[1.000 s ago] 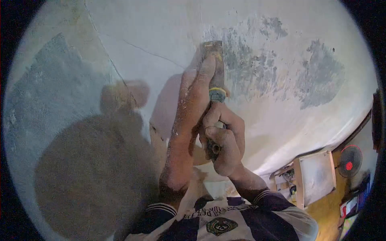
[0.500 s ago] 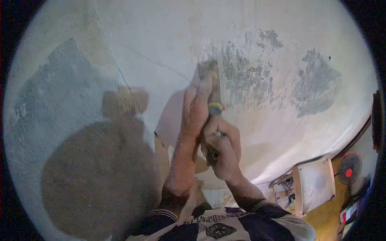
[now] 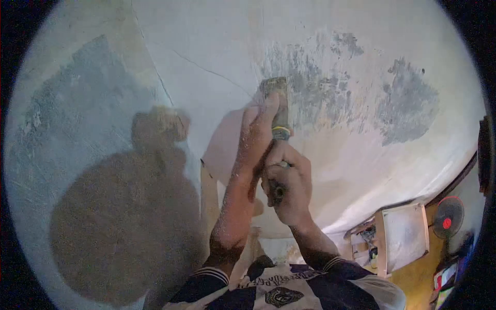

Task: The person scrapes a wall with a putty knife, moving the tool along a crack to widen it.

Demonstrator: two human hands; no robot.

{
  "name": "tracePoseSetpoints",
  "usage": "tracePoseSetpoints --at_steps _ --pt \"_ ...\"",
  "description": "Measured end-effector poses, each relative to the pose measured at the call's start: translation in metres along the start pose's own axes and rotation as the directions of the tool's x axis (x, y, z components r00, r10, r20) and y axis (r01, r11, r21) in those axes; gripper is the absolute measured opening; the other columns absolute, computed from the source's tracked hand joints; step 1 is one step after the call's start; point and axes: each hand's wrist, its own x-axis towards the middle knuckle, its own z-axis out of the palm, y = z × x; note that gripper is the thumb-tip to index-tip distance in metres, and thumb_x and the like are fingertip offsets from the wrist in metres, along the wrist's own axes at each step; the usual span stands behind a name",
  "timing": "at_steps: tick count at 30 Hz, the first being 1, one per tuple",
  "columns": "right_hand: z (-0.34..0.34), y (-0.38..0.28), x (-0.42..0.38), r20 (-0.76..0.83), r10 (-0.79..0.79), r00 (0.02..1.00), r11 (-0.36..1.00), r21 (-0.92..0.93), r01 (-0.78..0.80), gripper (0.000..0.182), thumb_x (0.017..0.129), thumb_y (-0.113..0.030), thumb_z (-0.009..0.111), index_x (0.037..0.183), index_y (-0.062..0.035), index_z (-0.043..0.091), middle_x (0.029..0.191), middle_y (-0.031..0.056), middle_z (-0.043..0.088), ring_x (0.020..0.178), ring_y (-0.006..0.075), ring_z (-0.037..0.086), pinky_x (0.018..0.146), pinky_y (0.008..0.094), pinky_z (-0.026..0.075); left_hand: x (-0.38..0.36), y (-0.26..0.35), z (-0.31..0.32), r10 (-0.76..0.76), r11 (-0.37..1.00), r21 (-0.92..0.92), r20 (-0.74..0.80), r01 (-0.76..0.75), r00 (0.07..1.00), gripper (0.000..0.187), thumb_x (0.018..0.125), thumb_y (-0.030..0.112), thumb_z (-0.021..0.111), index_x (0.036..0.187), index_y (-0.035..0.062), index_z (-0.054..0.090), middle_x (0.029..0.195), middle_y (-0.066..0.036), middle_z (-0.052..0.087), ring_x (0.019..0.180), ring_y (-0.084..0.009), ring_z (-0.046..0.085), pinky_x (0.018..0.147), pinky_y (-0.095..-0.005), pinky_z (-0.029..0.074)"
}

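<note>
Wall [image 3: 336, 160], pale plaster, with a flecked grey patch [image 3: 302, 72] just right of your scraper's upper end. Scraper [image 3: 280, 133], one, held up to that wall in front of you, long axis running almost straight away from your chest, blade [image 3: 275, 84] farthest, butt of the handle [image 3: 279, 192] towards you. Hands, two: your right hand [image 3: 290, 178], curled tightly round the handle; your left hand [image 3: 261, 116], nearer the blade's edge, digits along the blade, whether pinching or merely pressing you cannot tell.
</note>
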Motion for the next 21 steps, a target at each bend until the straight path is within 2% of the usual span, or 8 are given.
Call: tracePoseSetpoints --at_steps 3,6,11,14,17,18,19,21 --pt "0.016 0.008 0.008 0.017 -0.262 0.965 0.957 -0.126 0.262 0.013 0.081 -0.011 0.043 0.07 -0.0049 0.044 0.057 0.0008 0.044 0.042 0.0059 0.036 0.037 0.022 0.028 -0.009 0.014 -0.006 -0.03 0.998 -0.049 0.007 0.03 1.0 0.037 0.093 0.037 0.056 0.094 0.0009 0.06 0.08 -0.004 0.056 0.069 -0.0134 0.051 0.061 -0.0284 0.043" --pt "0.01 0.003 0.0 -0.017 -0.062 0.998 0.995 -0.084 0.06 0.013 0.081 -0.011 0.043 0.07 -0.005 0.044 0.057 0.0001 0.043 0.043 0.005 0.036 0.037 0.0212 0.028 -0.015 0.006 -0.009 -0.092 0.994 -0.06 0.002 0.092 0.996 0.038 0.092 0.038 0.057 0.097 0.0002 0.059 0.083 -0.005 0.055 0.073 -0.0146 0.051 0.065 -0.0294 0.043" --pt "-0.01 0.033 0.009 0.039 -0.157 0.987 0.965 -0.207 0.162 0.015 0.082 -0.012 0.042 0.069 -0.0055 0.043 0.056 0.0003 0.043 0.041 0.005 0.036 0.036 0.0208 0.028 -0.008 0.008 -0.001 -0.121 0.986 -0.122 -0.034 0.116 0.992 0.041 0.091 0.038 0.058 0.101 -0.0011 0.058 0.088 -0.006 0.055 0.08 -0.0167 0.049 0.072 -0.031 0.043" --pt "-0.004 0.01 0.017 0.036 -0.116 0.993 0.981 -0.154 0.12 0.016 0.083 -0.013 0.041 0.068 -0.0061 0.043 0.055 0.0007 0.043 0.041 0.0055 0.035 0.036 0.0212 0.027 -0.006 0.008 -0.008 0.022 0.999 -0.046 0.053 -0.019 0.998 0.045 0.091 0.042 0.058 0.1 -0.002 0.058 0.09 -0.007 0.055 0.084 -0.0174 0.049 0.076 -0.0316 0.043" --pt "-0.004 -0.002 0.004 0.035 -0.078 0.996 0.997 -0.023 0.079 0.018 0.084 -0.015 0.041 0.069 -0.0068 0.043 0.054 0.0008 0.043 0.041 0.0058 0.034 0.037 0.0221 0.027 0.002 -0.016 -0.004 0.06 0.994 0.095 -0.008 -0.059 0.998 0.046 0.091 0.043 0.057 0.097 -0.0027 0.057 0.088 -0.008 0.053 0.083 -0.0178 0.048 0.075 -0.0321 0.042" --pt "-0.004 0.001 0.007 0.028 -0.11 0.994 0.992 -0.067 0.111 0.018 0.084 -0.015 0.041 0.068 -0.0068 0.042 0.054 0.0006 0.042 0.041 0.0059 0.034 0.037 0.0221 0.027 0.001 -0.018 -0.001 0.054 0.988 0.149 -0.055 -0.045 0.997 0.046 0.091 0.043 0.057 0.096 -0.0029 0.057 0.087 -0.008 0.053 0.082 -0.0179 0.047 0.075 -0.0323 0.042" --pt "-0.005 0.007 0.012 0.021 -0.142 0.99 0.983 -0.114 0.144 0.018 0.084 -0.015 0.042 0.068 -0.0067 0.042 0.053 0.0005 0.042 0.04 0.006 0.034 0.036 0.0222 0.027 0.006 -0.015 -0.006 0.059 0.987 0.146 0.083 -0.071 0.995 0.047 0.091 0.043 0.056 0.096 -0.0036 0.056 0.086 -0.008 0.053 0.08 -0.0187 0.047 0.076 -0.033 0.043" --pt "-0.004 0.009 0.018 0.006 -0.161 0.987 0.976 -0.147 0.16 0.018 0.084 -0.014 0.042 0.068 -0.0066 0.042 0.053 0.0003 0.041 0.039 0.0062 0.033 0.036 0.0223 0.027 0.017 -0.012 -0.005 0.112 0.992 0.047 0.08 -0.116 0.991 0.046 0.093 0.042 0.054 0.097 -0.0039 0.057 0.088 -0.009 0.056 0.081 -0.0182 0.048 0.078 -0.0329 0.042"
